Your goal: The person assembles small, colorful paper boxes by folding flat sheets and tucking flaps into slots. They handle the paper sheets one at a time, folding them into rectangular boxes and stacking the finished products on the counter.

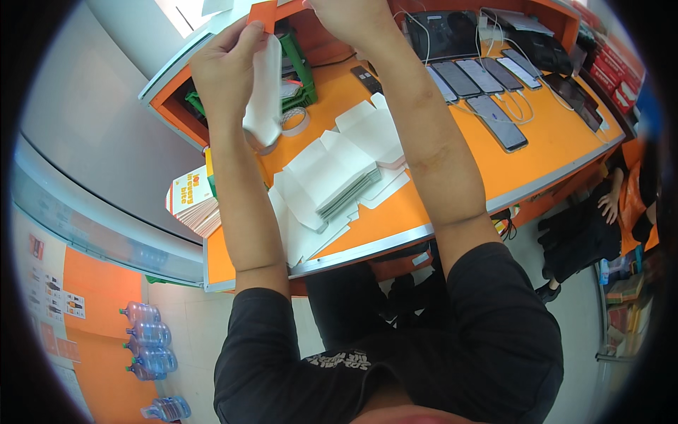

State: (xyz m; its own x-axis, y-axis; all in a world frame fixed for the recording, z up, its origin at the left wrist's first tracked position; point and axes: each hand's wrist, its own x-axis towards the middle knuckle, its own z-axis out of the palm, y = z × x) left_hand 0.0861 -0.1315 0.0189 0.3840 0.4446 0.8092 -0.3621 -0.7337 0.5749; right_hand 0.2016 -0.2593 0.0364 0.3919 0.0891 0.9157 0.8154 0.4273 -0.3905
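My left hand (pixel 224 65) is raised at the far left of the desk. Its thumb and fingers pinch an orange card-like piece (pixel 263 14), whose upper end runs toward the top edge of the picture. My right hand (pixel 349 22) reaches up to the right of it and is partly cut off there, so its fingertips hardly show. Just beside the left wrist stands a long white object (pixel 265 92) of unclear kind. Beyond the forearms' gap, flat white cardboard box blanks (pixel 328 173) lie in an uneven pile on the orange desk (pixel 385 208).
A tape roll (pixel 295 121) and a green crate (pixel 300 71) sit near the left hand. Printed cartons (pixel 194 198) are stacked at the desk's left edge. Several phones (pixel 498 121) with cables lie at right. Another person (pixel 593 212) is farther right; water bottles (pixel 152 336) stand lower left.
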